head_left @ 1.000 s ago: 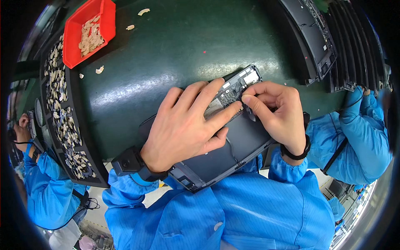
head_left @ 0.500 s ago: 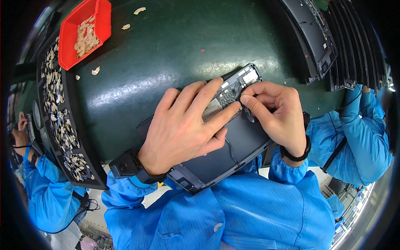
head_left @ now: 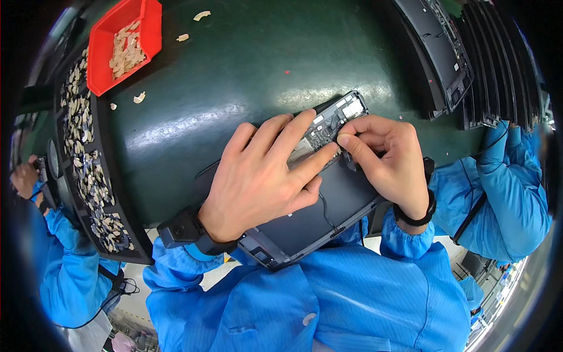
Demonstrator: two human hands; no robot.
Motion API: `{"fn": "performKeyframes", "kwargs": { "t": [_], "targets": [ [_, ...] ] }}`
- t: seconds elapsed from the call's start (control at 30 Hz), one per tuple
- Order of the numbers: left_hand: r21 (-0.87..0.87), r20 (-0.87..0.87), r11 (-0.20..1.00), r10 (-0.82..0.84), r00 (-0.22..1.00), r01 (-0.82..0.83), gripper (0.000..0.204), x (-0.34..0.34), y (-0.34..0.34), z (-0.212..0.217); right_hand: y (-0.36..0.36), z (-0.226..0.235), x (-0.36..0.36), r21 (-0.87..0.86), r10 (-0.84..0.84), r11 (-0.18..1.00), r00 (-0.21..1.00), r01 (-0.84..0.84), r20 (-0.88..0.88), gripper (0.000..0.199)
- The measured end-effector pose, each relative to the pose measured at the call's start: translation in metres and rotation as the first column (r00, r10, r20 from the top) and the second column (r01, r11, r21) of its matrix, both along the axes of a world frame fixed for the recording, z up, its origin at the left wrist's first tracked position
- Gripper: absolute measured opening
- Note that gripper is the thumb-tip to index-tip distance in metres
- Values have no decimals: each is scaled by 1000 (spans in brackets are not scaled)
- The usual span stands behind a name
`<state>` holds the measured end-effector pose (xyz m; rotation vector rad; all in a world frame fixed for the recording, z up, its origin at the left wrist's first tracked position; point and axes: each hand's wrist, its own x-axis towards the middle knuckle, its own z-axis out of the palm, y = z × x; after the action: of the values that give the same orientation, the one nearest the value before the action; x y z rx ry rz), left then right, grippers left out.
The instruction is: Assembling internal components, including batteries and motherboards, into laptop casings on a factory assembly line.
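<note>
A small dark part is pinched between the bent fingertips of the right hand (head_left: 392, 159). The left hand (head_left: 261, 179) is spread flat, fingers wide, on the panel (head_left: 328, 205), a smooth dark slab on the glossy green table (head_left: 234, 76). A red bin (head_left: 151, 23) of pale chips is seen well beyond the panel.

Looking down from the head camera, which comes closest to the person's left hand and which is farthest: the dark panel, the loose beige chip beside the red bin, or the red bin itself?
1. Dark panel: directly under the left hand, touching it.
2. Loose beige chip: up and to the left on the green table.
3. Red bin: farthest, at the upper left corner.
</note>
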<state>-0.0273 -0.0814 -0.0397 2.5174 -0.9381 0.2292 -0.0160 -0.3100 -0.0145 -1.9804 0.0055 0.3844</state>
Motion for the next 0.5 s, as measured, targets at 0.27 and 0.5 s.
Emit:
{"fn": "performKeyframes", "kwargs": {
  "t": [0.27,0.5],
  "targets": [
    [37,-44,999,33,998,-31,50,-7,-6,10,-7,8,11,-8,82,996,993,-83,-85,12],
    [76,-77,995,67,995,-61,48,-13,-16,24,-41,12,1,124,-23,992,992,39,-123,25]
  ]
}}
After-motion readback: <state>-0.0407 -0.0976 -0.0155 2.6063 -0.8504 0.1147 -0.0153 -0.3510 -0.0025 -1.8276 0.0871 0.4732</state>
